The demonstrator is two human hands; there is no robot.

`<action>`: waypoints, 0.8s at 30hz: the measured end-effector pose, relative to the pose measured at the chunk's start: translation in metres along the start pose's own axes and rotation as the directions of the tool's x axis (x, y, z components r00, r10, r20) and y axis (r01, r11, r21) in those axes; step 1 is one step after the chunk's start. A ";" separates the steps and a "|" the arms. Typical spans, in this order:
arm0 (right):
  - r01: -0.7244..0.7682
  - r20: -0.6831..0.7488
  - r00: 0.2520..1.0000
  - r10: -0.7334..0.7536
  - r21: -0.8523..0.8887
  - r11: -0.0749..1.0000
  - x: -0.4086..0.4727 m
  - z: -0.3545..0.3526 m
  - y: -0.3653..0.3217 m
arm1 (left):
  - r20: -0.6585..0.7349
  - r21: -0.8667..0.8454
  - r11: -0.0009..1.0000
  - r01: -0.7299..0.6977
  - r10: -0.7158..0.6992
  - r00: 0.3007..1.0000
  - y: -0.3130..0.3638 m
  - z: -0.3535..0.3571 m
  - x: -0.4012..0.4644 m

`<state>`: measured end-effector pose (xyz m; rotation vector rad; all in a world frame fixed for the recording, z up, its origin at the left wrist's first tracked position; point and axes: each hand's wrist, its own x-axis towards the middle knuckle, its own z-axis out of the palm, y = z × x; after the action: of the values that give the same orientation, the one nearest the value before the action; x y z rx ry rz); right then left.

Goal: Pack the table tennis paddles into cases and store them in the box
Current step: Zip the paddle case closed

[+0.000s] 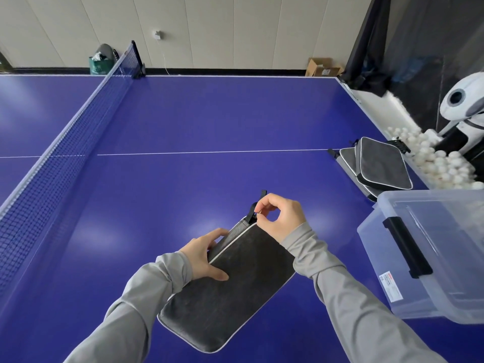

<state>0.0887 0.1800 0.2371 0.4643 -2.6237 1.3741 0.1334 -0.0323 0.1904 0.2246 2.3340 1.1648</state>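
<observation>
The step in hand looks like zipping: the right hand (281,218) pinches the zip pull (255,211) at the grey case's (230,289) far corner, while the left hand (207,255) grips its left edge, fingers curled round it. The case lies on the blue surface (209,121), close in. Next, the case likely goes into the clear box (408,292) just to the right; open room lies ahead, the net (65,142) well left.

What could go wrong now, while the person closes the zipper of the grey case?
The right hand pinches the zipper pull at the corner of the grey case, so the slider may jam on the corner bend. The left hand grips only one edge, so the case could twist. The plastic box overhangs the table edge, so a bump might tip it.
</observation>
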 end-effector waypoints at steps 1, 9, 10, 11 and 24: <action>0.002 0.002 1.000 -0.002 0.003 1.000 0.000 0.001 0.000 | -0.003 -0.012 1.000 0.002 -0.002 1.000 -0.001 0.001 0.000; -0.075 0.052 0.996 0.073 0.045 0.996 -0.007 0.010 0.012 | -0.106 -0.261 0.963 0.063 -0.093 0.990 -0.027 0.004 -0.020; -0.097 0.056 0.994 0.095 0.044 0.994 -0.010 0.010 0.016 | -0.125 -0.312 0.947 0.075 -0.119 0.985 -0.033 0.003 -0.025; -0.118 0.064 0.991 0.115 0.036 0.992 -0.013 0.012 0.019 | -0.148 -0.365 0.927 0.089 -0.152 0.977 -0.042 0.001 -0.032; -0.208 0.312 0.898 0.311 -0.322 0.924 -0.087 0.108 0.045 | -0.292 -0.811 0.570 0.130 -0.588 0.754 -0.165 -0.065 -0.162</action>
<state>0.1574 0.1335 0.1173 0.3580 -3.2227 1.0231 0.2507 -0.2386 0.1540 -1.0029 1.8795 2.0160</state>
